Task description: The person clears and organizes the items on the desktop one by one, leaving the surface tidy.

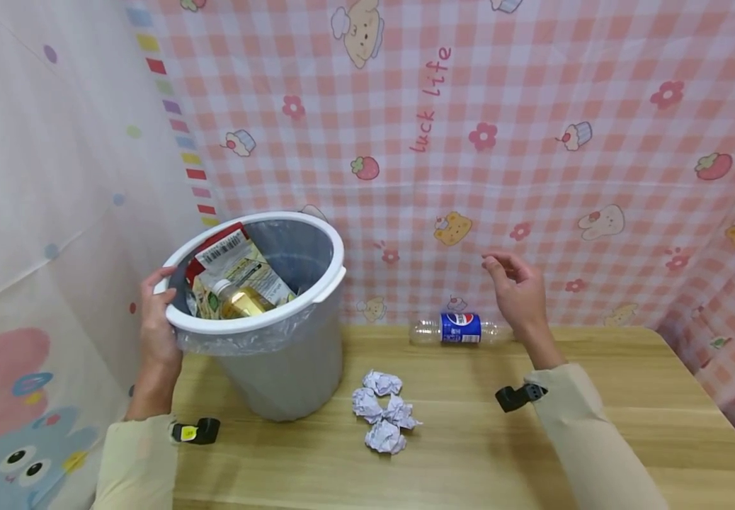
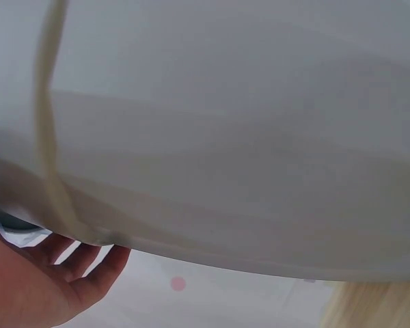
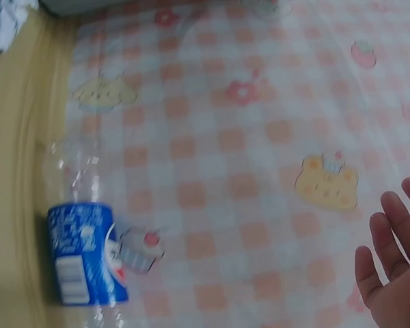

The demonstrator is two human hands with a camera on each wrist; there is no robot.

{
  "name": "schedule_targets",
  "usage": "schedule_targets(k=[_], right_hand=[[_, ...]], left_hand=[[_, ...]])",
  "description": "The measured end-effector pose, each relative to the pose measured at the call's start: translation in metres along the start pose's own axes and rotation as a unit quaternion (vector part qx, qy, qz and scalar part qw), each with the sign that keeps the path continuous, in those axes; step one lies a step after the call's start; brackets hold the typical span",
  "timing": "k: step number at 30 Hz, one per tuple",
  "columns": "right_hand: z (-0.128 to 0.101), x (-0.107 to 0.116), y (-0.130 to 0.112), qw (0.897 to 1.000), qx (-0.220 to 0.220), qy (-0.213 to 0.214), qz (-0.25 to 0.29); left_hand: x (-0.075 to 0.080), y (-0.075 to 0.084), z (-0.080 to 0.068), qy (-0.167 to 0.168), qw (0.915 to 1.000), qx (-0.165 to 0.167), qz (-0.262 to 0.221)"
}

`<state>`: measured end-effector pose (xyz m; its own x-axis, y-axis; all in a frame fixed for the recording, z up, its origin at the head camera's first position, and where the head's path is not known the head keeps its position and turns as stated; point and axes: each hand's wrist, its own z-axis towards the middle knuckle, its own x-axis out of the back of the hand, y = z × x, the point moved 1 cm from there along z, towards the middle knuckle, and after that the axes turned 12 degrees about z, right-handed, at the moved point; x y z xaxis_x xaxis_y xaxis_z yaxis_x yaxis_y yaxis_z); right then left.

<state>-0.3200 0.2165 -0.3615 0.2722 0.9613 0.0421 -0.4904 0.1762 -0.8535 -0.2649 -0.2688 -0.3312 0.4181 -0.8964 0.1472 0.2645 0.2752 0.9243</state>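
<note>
Grey bin tilted, left hand gripping its rim to steady it; right hand hovered loose-fingered, empty, above bottle.

A tilted grey bin with a white rim stands at the table's left edge, holding packets and a bottle.

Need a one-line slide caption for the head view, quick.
Left hand grips the bin rim; right hand hovers open above the Pepsi bottle.
</note>
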Motion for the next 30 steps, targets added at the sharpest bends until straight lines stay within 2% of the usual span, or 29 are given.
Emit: schedule_targets(k=[4, 10, 19, 25, 30], right_hand=[[0.000, 0.012, 0.013, 1.000, -0.008, 0.006, -0.018], [0.000, 0.029, 0.031, 0.999, -0.044, 0.006, -0.012], [-0.006, 0.047, 0.056, 0.995, -0.090, 0.015, -0.032], [-0.010, 0.058, 0.076, 0.987, -0.154, 0.032, 0.003], [-0.010, 0.066, 0.090, 0.977, -0.195, 0.073, 0.043]], left_hand=[[0.000, 0.001, 0.000, 0.001, 1.0000, 0.003, 0.000], [0.001, 0.001, 0.000, 0.001, 1.0000, -0.001, -0.001], [0.001, 0.000, 0.001, 0.003, 1.0000, -0.003, 0.007], [0.000, -0.001, 0.000, 0.003, 1.0000, -0.005, 0.006], [0.000, -0.001, 0.001, 0.002, 0.9999, -0.011, 0.001]])
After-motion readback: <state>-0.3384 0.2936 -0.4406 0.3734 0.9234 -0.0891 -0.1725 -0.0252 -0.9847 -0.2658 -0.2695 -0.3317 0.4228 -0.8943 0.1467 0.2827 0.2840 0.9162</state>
